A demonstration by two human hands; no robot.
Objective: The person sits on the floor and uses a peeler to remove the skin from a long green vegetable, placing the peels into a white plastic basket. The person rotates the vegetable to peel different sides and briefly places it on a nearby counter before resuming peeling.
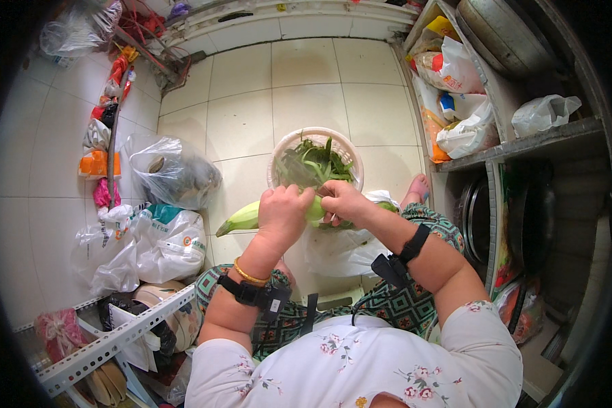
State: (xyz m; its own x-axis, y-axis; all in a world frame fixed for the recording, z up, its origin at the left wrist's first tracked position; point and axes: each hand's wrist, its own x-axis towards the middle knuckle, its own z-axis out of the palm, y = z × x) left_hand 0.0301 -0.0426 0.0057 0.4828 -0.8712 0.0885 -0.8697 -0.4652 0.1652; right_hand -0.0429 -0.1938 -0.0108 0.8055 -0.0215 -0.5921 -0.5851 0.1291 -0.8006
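A long pale green gourd [243,218] with a darker tip lies across the front of me. My left hand [286,210] is wrapped around it from above, and the tip sticks out to the left. Close by, my right hand [346,203] has its fingers curled against the gourd's right part. Whether a small tool sits in those fingers is hidden. Just beyond both hands stands a round pale plastic basket [358,168] on the floor. Long green peel strips [313,162] are heaped inside it, partly blurred near my hands.
Beneath my right forearm lies a white plastic bag [331,247] with green produce at its top. Filled bags [176,173] and white carrier bags [168,239] stand at left, near a perforated metal rack [117,339]. A shelf unit [535,140] with bags and pans borders the right.
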